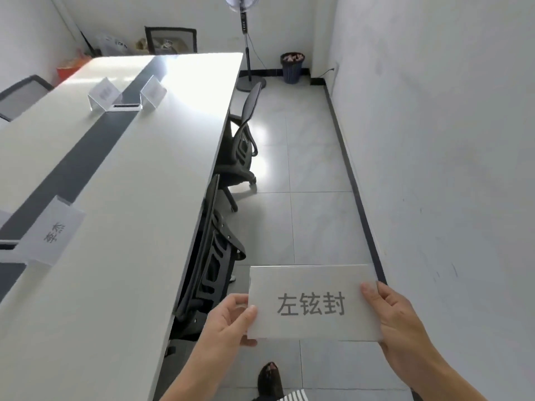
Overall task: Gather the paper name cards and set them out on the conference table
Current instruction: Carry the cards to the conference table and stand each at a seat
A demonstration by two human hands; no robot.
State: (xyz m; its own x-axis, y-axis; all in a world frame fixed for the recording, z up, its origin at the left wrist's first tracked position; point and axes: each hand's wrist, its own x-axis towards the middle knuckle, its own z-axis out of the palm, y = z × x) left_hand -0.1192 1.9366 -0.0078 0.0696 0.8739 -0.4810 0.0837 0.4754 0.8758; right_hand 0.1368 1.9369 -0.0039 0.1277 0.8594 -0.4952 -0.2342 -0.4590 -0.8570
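I hold a white paper name card (314,303) with grey printed characters flat in front of me, over the floor to the right of the table. My left hand (230,319) pinches its left edge and my right hand (389,311) grips its right edge. The long white conference table (121,198) with a dark centre strip runs along my left. On it stand a card in a clear holder (53,231) near me and two more holders with cards (105,92) (153,92) farther along.
Two black office chairs (215,247) (241,143) are pushed in at the table's right side. A tiled aisle runs between chairs and the white wall on the right. A standing fan (246,41) and a waste basket (292,68) stand at the far end.
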